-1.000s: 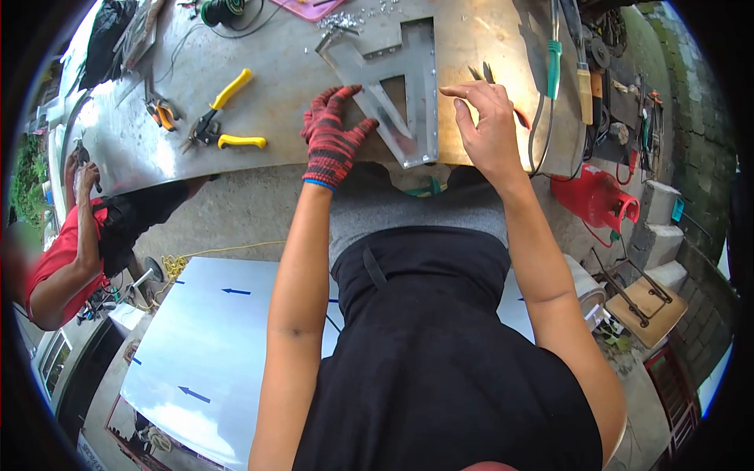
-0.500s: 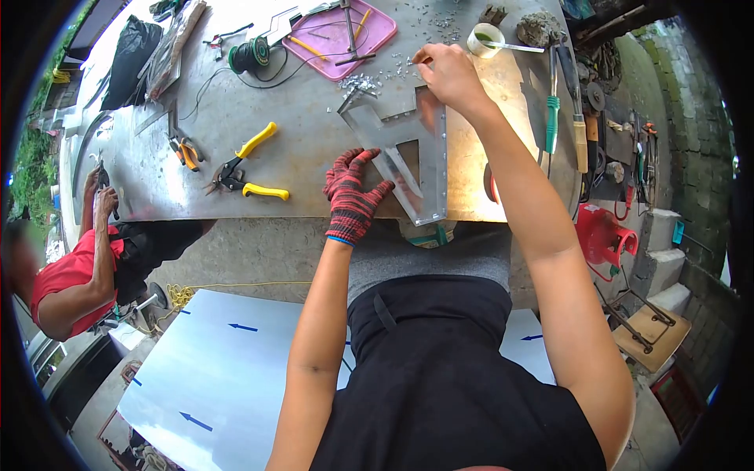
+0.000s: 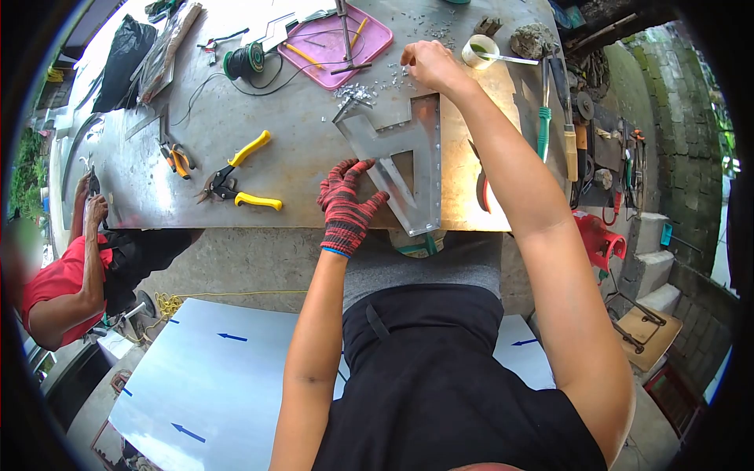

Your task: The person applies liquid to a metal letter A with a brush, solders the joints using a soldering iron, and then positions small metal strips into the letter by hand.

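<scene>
My left hand (image 3: pixel 345 202), in a red knit glove, lies flat on the lower edge of an angular metal frame piece (image 3: pixel 404 161) on the metal worktable (image 3: pixel 306 141). My bare right hand (image 3: pixel 428 64) reaches to the far side of the frame, fingers pinched down among several small silvery fasteners (image 3: pixel 369 85) scattered there. Whether it grips one cannot be told.
Yellow-handled snips (image 3: pixel 236 182) and orange pliers (image 3: pixel 177 157) lie left of the frame. A pink tray (image 3: pixel 334 35), a wire spool (image 3: pixel 243 59) and a small white cup (image 3: pixel 481 51) stand at the back. Screwdrivers (image 3: pixel 554 118) lie right. Another person in red (image 3: pixel 63 267) is at left.
My right hand has gone from the near right of the frame up to the fasteners at the far edge. The gloved left hand has stayed on the frame.
</scene>
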A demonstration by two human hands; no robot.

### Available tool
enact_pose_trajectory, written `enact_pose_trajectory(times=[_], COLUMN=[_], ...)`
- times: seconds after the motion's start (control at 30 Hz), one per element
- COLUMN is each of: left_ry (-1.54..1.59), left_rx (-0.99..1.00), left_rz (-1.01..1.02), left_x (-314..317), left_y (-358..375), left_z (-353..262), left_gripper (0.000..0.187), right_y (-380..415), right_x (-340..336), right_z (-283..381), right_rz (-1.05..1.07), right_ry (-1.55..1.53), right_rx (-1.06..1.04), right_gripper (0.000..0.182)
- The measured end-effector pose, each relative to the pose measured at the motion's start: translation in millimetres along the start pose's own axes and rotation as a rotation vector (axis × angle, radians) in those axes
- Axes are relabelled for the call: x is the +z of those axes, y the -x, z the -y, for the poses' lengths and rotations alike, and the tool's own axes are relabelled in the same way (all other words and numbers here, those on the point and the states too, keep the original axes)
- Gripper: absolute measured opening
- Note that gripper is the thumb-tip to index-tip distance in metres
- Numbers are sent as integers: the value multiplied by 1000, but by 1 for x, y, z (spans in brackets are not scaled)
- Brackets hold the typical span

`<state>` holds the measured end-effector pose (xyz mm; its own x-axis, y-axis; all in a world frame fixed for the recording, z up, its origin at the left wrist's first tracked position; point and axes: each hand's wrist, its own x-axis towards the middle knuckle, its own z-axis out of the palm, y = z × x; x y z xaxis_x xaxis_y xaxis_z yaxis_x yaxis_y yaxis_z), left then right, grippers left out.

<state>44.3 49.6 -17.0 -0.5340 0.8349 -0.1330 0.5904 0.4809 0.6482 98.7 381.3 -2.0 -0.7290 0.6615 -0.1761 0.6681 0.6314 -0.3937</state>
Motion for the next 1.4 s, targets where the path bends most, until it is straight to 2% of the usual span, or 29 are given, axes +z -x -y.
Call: enact_pose_trajectory(times=[0.13,0.27,0.37,0.53,0.67,0.77,0.83,0.97,1.1,1.17,1.2,1.23,1.3,1.4], left_ry=[13,11,16,14,14,30,34,19,-4,11,15,15,16,-2], left_rx=[0,-7,-3,-3,-3,2,-3,11,-27,52,23,24,26,48], left_rz=[8,18,12,5,13,8,11,2,22,-59,-23,-22,-19,-34], left_x=[-2,-2,-3,-3,-4,-4,-3,-3,-1,1,2,1,3,3], left_y=[1,0,1,1,1,1,0,-1,-1,2,6,2,-1,-1], left_z=[-2,-2,-3,-4,-4,-4,-3,-2,1,2,3,2,4,5], left_gripper=[72,72,72,70,70,70,70,67,67,67,67,67,67,68], right_y=[3,3,2,-5,1,9,12,18,75,121,140,159,190,221], right_x=[3,1,-2,8,8,0,-5,-11,-42,-36,-21,-11,11,26], right_z=[5,6,8,-2,-1,3,4,-4,35,57,59,61,62,60], right_rz=[-21,-27,58,3,-16,-40,18,20,88,236,289,214,232,229], right_ry=[97,59,27,47,81,-48,-190,-300,-400,-354,-362,-245,-201,-191], right_rx=[-33,-57,-46,-194,-228,-193,-80,-51,-96,-235,-247,-455,-508,-477], right_gripper=[23,20,16,13,13,14,18,21,21,22,20,16,13,11])
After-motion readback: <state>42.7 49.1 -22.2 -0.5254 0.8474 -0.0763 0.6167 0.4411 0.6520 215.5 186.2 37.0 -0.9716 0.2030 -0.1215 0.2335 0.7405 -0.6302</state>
